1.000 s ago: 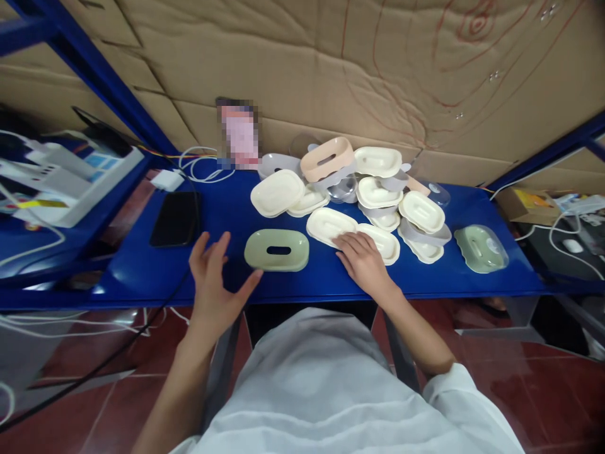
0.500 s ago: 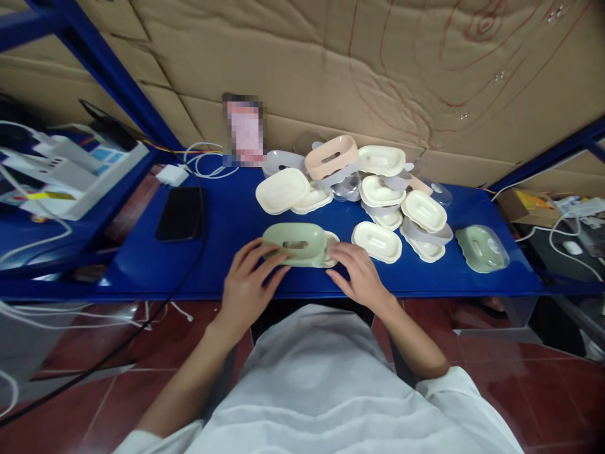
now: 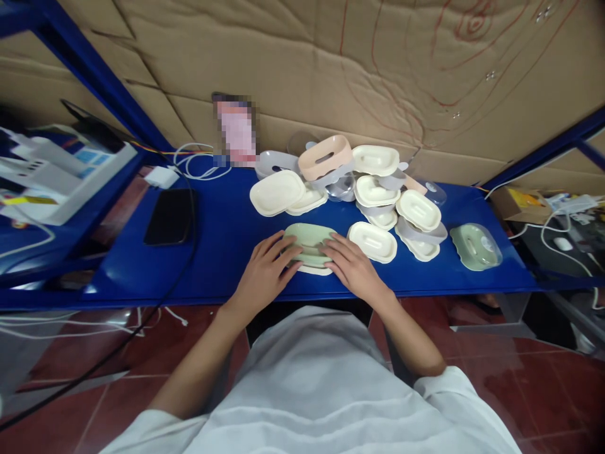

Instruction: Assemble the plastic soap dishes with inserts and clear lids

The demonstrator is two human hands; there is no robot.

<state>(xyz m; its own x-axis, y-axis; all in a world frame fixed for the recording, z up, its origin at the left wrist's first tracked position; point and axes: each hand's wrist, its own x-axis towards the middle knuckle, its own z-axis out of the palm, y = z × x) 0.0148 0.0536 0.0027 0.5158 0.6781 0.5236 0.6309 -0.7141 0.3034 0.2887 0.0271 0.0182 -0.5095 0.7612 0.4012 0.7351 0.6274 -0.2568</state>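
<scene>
Green lid [image 3: 309,238] now sits squarely on top of the cream tray [image 3: 316,269] near the front edge of the blue table [image 3: 222,233]; half a second ago it was only partly over the tray, and a second ago the two lay apart. Left hand [image 3: 265,274] and right hand [image 3: 352,270] have closed in from both sides, fingers spread flat and pressing on the lid's top rather than curled round it. Beyond them the heap of cream trays [image 3: 378,189] and the black phone [image 3: 171,216] lie unchanged.
</scene>
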